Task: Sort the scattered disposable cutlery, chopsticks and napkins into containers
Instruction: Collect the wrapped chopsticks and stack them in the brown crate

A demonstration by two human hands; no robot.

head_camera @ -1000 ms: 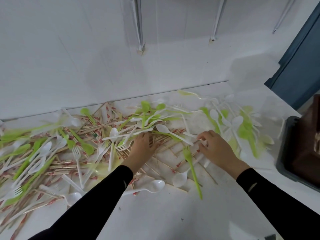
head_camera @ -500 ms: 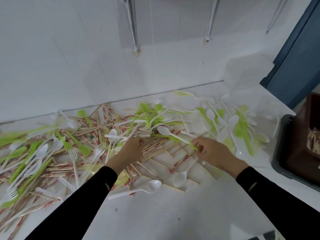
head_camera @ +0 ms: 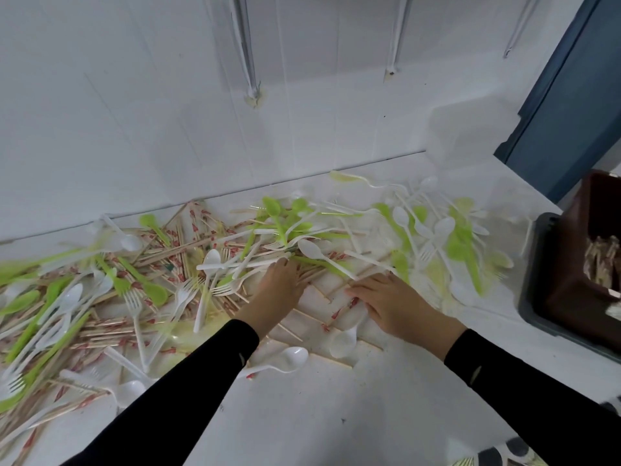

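Observation:
White and green plastic spoons and forks lie tangled with paper-wrapped wooden chopsticks (head_camera: 183,245) across the white tabletop (head_camera: 302,415). My left hand (head_camera: 279,290) rests on the chopsticks at the pile's middle, its fingertips under a white spoon (head_camera: 312,251) and some forks. My right hand (head_camera: 393,302) lies flat beside it, fingers stretched left, touching loose chopsticks (head_camera: 339,311). Neither hand visibly grips anything. Two white spoons (head_camera: 289,358) lie just in front of the hands. Green spoons (head_camera: 279,213) are heaped behind the left hand.
At the right edge a brown box (head_camera: 571,284) holding chopsticks stands in a dark grey tray (head_camera: 531,297). A clear plastic container (head_camera: 470,136) sits at the back right against the white wall. More cutlery (head_camera: 460,243) is spread between my right hand and the tray.
My right hand has slid left and down and flattened onto the chopsticks. The green fork that lay in front of it is gone from that spot. My left hand stays in the pile.

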